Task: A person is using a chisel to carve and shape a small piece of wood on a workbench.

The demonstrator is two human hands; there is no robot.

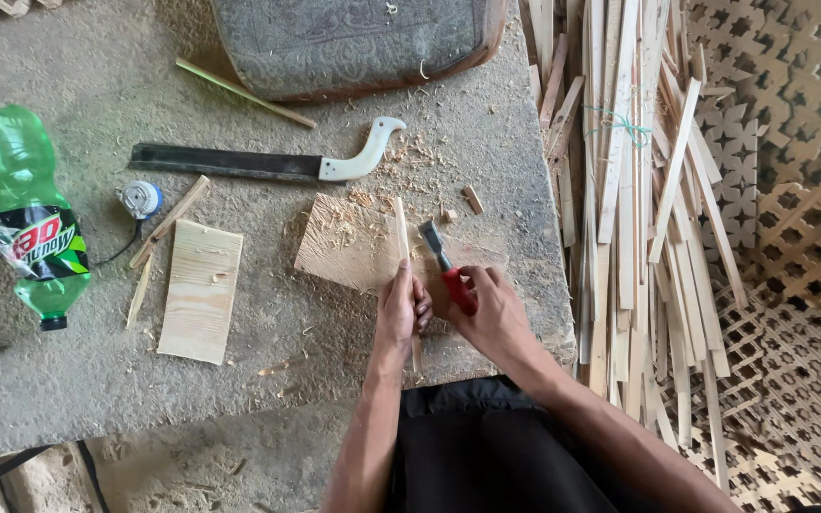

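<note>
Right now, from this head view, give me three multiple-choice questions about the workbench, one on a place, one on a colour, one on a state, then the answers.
1. Where does the green plastic bottle lie?
A. at the bench's left end
B. on the pile of slats
C. under the right hand

2. What colour is the handle of the chisel?
A. blue
B. red
C. white

3. How is the thin wooden strip held?
A. lying loose, untouched
C. gripped by the left hand on the wooden block
B. clamped in a vice

Answers: 1 A, the bottle lies on its side at the left edge. 2 B, red shows in the right hand. 3 C, the left hand's fingers wrap around the strip on the block.
</note>
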